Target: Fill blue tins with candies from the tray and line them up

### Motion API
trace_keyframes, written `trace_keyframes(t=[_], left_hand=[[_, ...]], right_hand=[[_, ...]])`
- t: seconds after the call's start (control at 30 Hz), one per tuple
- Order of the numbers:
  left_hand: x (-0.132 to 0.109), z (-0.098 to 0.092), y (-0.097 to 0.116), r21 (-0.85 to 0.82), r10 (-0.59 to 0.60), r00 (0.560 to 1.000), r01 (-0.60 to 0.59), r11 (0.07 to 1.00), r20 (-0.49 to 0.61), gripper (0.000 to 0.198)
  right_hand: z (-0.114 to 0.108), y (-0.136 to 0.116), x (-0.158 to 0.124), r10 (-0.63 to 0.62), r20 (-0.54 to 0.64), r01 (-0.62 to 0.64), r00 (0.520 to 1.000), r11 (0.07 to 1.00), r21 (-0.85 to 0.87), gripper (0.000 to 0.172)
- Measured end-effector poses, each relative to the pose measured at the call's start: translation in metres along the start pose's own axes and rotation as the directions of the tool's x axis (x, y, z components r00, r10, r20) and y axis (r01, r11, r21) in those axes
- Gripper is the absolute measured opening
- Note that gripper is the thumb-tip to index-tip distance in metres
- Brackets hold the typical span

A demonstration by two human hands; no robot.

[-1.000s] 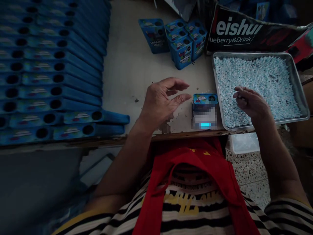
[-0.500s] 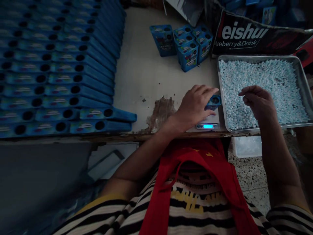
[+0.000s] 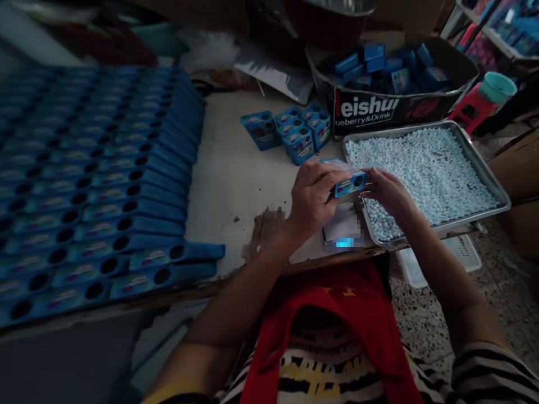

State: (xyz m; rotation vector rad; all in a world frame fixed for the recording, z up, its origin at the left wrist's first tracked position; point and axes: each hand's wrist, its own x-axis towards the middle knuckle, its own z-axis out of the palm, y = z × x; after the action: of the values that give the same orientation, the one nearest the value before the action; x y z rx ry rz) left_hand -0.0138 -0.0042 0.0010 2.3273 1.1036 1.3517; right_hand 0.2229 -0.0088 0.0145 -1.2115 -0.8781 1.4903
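My left hand (image 3: 314, 193) is wrapped around a small blue candy box (image 3: 350, 184), tilted so its printed side with a dark round hole faces me. At the box's right end, the bent fingers of my right hand (image 3: 389, 191) grip its edge; the fingertips are partly hidden. Under the box sits a small digital scale (image 3: 340, 227) with a lit blue display. To the right lies a metal tray (image 3: 503, 205) spread with small pale-blue and white candies (image 3: 429, 174). Several filled-looking blue boxes (image 3: 300, 145) stand upright behind my left hand.
Rows of long blue boxes (image 3: 138, 196) cover the left of the worn white table (image 3: 223, 163). A black carton (image 3: 400, 106) with blue boxes in it stands behind the tray. A red and turquoise container (image 3: 488, 95) is at right; a clear plastic bin (image 3: 458, 258) lies below the table edge.
The blue box has been lifted off the scale by my left hand. My right hand has moved left from over the candy tray to the box. The head view has tilted up.
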Motion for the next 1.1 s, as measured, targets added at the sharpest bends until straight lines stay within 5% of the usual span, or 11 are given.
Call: trace_keyframes(t=[0.1,0.23,0.33,0.53,0.67,0.97,1.1], left_hand=[[0.015,0.01,-0.013,0.073,0.084,0.996,-0.083,0.994,-0.011,0.036],[0.016,0.03,-0.029,0.104,0.011,1.0,-0.009,0.995,-0.016,0.036],[0.008,0.037,-0.029,0.108,-0.023,0.999,0.025,0.994,-0.023,0.034],[0.001,0.036,-0.024,0.14,0.087,0.996,-0.087,0.986,0.003,0.039],[0.007,0.043,-0.034,0.149,0.064,0.997,-0.068,0.986,0.034,0.032],[0.0,0.055,-0.044,0.186,0.063,0.998,-0.058,0.981,-0.02,0.038],[-0.003,0.057,-0.039,0.202,0.052,0.998,-0.045,0.978,-0.026,0.044]], right_hand=[[0.017,-0.003,0.007,0.144,0.01,-0.144,0.989,0.972,0.184,0.04],[0.023,-0.006,0.011,0.255,0.033,-0.252,0.966,0.915,0.315,0.033],[0.018,-0.004,0.01,0.267,0.015,-0.257,0.964,0.911,0.323,0.028],[0.011,-0.002,0.004,0.17,0.048,-0.177,0.984,0.933,0.313,0.013],[0.014,-0.001,0.008,0.192,-0.001,-0.181,0.981,0.924,0.337,0.025],[0.001,0.012,0.018,0.156,0.041,-0.16,0.987,0.98,0.118,0.01],[-0.003,0.023,0.017,-0.054,-0.02,0.05,0.998,0.985,-0.168,0.041]])
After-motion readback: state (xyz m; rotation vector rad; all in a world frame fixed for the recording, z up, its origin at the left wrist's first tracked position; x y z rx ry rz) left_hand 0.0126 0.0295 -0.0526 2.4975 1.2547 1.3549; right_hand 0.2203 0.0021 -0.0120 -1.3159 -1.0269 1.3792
